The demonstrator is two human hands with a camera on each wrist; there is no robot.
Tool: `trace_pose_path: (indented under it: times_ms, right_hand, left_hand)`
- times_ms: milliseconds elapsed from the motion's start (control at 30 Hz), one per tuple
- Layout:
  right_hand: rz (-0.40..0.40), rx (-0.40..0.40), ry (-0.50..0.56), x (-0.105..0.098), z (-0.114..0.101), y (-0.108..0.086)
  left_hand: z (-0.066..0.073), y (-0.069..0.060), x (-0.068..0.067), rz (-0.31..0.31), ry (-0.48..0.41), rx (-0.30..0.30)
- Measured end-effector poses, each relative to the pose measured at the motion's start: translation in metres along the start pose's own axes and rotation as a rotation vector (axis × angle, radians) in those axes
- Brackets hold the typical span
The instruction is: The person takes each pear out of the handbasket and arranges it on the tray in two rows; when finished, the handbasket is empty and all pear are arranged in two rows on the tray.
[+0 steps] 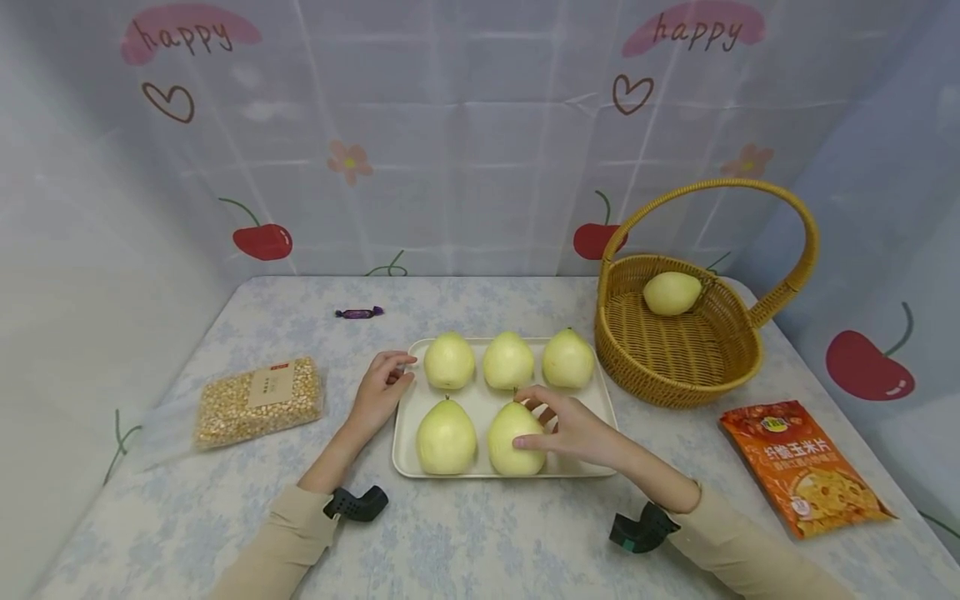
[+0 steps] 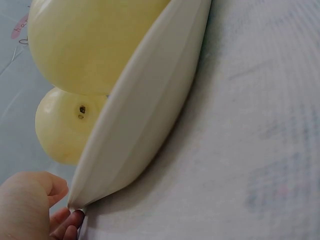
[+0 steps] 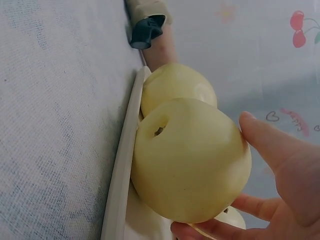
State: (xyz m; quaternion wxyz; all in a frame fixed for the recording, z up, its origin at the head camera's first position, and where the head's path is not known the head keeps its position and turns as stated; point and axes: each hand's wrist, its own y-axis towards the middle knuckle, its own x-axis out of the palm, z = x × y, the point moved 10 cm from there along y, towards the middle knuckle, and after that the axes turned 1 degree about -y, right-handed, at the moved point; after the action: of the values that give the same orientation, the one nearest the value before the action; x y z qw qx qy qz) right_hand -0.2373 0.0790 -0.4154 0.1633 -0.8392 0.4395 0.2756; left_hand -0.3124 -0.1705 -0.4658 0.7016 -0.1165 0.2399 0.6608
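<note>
A cream tray point(image 1: 480, 406) bears several pale yellow-green pears, three at the back and two in front. My right hand point(image 1: 573, 427) grips the front right pear point(image 1: 510, 446), thumb on its near side and fingers round its far side. In the right wrist view that pear point(image 3: 192, 160) sits low by the tray's rim, tilted. Beside it stands the front left pear point(image 1: 446, 437). My left hand point(image 1: 380, 387) holds the tray's left edge; in the left wrist view its fingertips point(image 2: 76, 219) meet the rim at a corner.
A wicker basket point(image 1: 682, 387) with a tall handle stands at the back right, one pear point(image 1: 672, 293) inside. An orange snack bag point(image 1: 806, 467) lies at the right. On the left are a bag of corn kernels point(image 1: 258, 404) and a purple-wrapped candy point(image 1: 359, 313).
</note>
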Motion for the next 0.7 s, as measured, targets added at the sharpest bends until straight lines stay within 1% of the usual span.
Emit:
trace_pose_path:
  times_ms: [267, 500, 600, 700]
  right_hand:
    - [-0.023, -0.019, 0.021, 0.0012, 0.0002, 0.0018]
    - [-0.044, 0.031, 0.101, 0.0074, 0.0059, 0.0029]
    - [-0.026, 0.039, 0.104, 0.0088, 0.0069, 0.0034]
    - [0.015, 0.045, 0.098, 0.007, 0.0082, 0.0033]
  left_hand:
    - [0.0013, 0.0008, -0.0011, 0.003, 0.001, 0.0]
    - [-0.0013, 0.0009, -0.0002, -0.001, 0.001, -0.003]
    - [-0.0017, 0.0007, -0.0003, 0.006, 0.003, -0.003]
    - [-0.0016, 0.0003, -0.0001, 0.012, 0.004, -0.001]
